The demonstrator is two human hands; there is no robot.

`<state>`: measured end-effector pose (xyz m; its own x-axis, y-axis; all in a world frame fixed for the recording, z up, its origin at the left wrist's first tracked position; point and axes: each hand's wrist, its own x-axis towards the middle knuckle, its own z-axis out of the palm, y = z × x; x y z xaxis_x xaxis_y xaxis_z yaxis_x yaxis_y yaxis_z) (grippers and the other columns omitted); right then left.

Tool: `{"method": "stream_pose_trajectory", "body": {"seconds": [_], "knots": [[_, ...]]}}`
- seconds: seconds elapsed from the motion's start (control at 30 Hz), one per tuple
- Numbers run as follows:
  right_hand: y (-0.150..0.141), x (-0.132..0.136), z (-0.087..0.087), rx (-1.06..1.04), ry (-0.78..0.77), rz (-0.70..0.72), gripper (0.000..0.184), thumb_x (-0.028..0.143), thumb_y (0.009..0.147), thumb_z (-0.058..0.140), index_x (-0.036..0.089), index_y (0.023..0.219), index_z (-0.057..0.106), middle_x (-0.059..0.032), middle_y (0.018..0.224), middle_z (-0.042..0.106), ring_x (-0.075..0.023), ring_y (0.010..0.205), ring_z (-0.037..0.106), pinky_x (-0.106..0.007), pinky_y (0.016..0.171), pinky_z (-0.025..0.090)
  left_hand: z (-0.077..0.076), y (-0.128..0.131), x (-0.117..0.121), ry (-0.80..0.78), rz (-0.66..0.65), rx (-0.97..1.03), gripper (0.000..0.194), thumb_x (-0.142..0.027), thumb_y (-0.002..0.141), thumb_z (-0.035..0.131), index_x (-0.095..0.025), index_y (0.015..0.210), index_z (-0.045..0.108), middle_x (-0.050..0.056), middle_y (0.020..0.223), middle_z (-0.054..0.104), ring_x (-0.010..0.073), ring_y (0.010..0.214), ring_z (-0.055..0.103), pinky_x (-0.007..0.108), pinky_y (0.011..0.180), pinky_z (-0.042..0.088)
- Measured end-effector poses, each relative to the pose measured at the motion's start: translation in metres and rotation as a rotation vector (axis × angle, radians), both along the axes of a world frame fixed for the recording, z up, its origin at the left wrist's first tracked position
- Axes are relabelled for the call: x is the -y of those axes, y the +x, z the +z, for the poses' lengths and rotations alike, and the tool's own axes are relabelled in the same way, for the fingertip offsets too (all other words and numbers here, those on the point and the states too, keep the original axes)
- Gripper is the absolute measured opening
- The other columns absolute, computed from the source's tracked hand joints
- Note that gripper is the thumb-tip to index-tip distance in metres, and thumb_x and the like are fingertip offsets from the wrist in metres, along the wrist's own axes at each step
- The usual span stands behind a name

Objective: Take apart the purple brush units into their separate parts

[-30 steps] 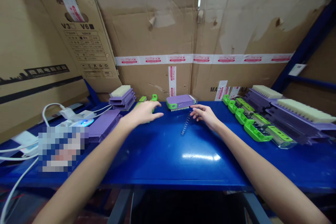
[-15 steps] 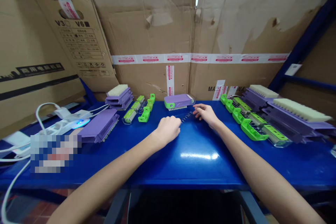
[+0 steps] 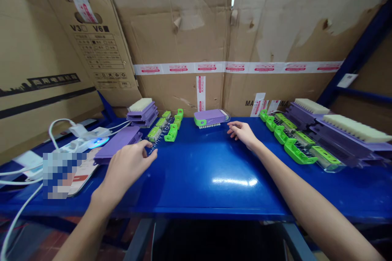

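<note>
My left hand (image 3: 130, 165) is at the left of the blue table, its thumb and fingers closing round a thin wire spring (image 3: 152, 149). Just beyond it lie a row of clear cases with green tops (image 3: 154, 133) and several bright green end pieces (image 3: 170, 133), with more springs between them. My right hand (image 3: 241, 133) rests near the table's middle, fingers loosely bent and apart, with nothing in them. Close to its fingertips, at the back, lies a purple brush unit (image 3: 212, 117) with a green end, bristles down.
Purple bodies with pale bristle pads (image 3: 357, 127) are stacked at right, beside green end pieces (image 3: 294, 151) and cases (image 3: 325, 157). At left are a purple body (image 3: 118, 143), more stacked brushes (image 3: 142, 113), a power strip (image 3: 73, 145) with white cables, and a phone-like slab (image 3: 82, 177). Cardboard (image 3: 183, 40) walls the back.
My left hand has moved left from the table's middle to beside the left row, and the spring has gone with it. My right hand has stayed about where it was.
</note>
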<state>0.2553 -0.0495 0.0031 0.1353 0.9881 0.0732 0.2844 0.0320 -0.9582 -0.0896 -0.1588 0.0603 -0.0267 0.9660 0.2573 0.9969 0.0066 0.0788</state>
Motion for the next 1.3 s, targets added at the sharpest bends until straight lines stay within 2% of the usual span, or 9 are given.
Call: {"method": "stream_pose_trajectory", "body": {"seconds": [0.13, 0.3, 0.5, 0.67, 0.83, 1.07, 1.3], "knots": [[0.0, 0.0, 0.0, -0.004, 0.004, 0.005, 0.019, 0.014, 0.084, 0.053, 0.013, 0.1, 0.063, -0.0035, 0.069, 0.068, -0.0071, 0.047, 0.054, -0.016, 0.04, 0.039, -0.008, -0.013, 0.003, -0.092, 0.067, -0.028, 0.039, -0.048, 0.084, 0.041, -0.023, 0.101, 0.066, 0.005, 0.079, 0.071, 0.0271, 0.077, 0.067, 0.032, 0.06, 0.043], [0.0, 0.0, -0.001, -0.002, -0.004, 0.008, 0.018, 0.016, 0.083, 0.055, 0.013, 0.1, 0.063, -0.003, 0.068, 0.068, -0.0064, 0.046, 0.054, -0.015, 0.04, 0.038, -0.012, -0.01, 0.001, -0.155, 0.07, -0.08, 0.042, -0.046, 0.085, 0.04, -0.021, 0.103, 0.067, 0.008, 0.089, 0.072, 0.0307, 0.085, 0.067, 0.035, 0.065, 0.046], [-0.001, 0.001, 0.001, -0.003, -0.01, 0.005, 0.019, 0.014, 0.083, 0.054, 0.012, 0.099, 0.063, -0.0027, 0.067, 0.067, -0.0066, 0.046, 0.054, -0.015, 0.04, 0.038, -0.016, -0.005, -0.021, -0.177, 0.052, -0.164, 0.041, -0.041, 0.086, 0.04, -0.018, 0.105, 0.068, 0.012, 0.1, 0.071, 0.034, 0.096, 0.065, 0.038, 0.072, 0.048], [0.0, 0.002, 0.002, 0.01, -0.014, 0.02, 0.02, 0.013, 0.084, 0.051, 0.012, 0.1, 0.063, -0.0029, 0.067, 0.068, -0.0069, 0.046, 0.054, -0.016, 0.042, 0.039, -0.022, -0.004, -0.04, -0.166, 0.026, -0.238, 0.039, -0.039, 0.088, 0.04, -0.016, 0.103, 0.067, 0.015, 0.102, 0.069, 0.0322, 0.097, 0.064, 0.036, 0.073, 0.049], [-0.001, 0.002, 0.002, 0.022, -0.012, 0.028, 0.02, 0.013, 0.085, 0.05, 0.012, 0.1, 0.063, -0.0021, 0.067, 0.067, -0.0065, 0.046, 0.054, -0.015, 0.041, 0.039, -0.026, -0.002, -0.044, -0.19, 0.015, -0.25, 0.036, -0.039, 0.088, 0.041, -0.016, 0.101, 0.065, 0.015, 0.102, 0.067, 0.0294, 0.095, 0.065, 0.033, 0.073, 0.049], [0.0, 0.001, 0.001, 0.036, -0.006, 0.042, 0.02, 0.014, 0.082, 0.054, 0.013, 0.1, 0.063, -0.0027, 0.067, 0.068, -0.0067, 0.047, 0.054, -0.015, 0.041, 0.04, -0.023, -0.002, -0.043, -0.185, 0.036, -0.206, 0.04, -0.043, 0.086, 0.042, -0.016, 0.103, 0.067, 0.017, 0.103, 0.068, 0.0317, 0.097, 0.064, 0.036, 0.075, 0.049], [-0.001, 0.002, 0.002, 0.05, -0.004, 0.043, 0.021, 0.011, 0.083, 0.051, 0.012, 0.099, 0.063, -0.0021, 0.067, 0.067, -0.0065, 0.047, 0.054, -0.015, 0.042, 0.039, -0.008, 0.0, -0.047, -0.136, 0.053, -0.181, 0.045, -0.049, 0.085, 0.041, -0.019, 0.107, 0.067, 0.016, 0.103, 0.069, 0.0347, 0.096, 0.064, 0.038, 0.074, 0.049]]}}
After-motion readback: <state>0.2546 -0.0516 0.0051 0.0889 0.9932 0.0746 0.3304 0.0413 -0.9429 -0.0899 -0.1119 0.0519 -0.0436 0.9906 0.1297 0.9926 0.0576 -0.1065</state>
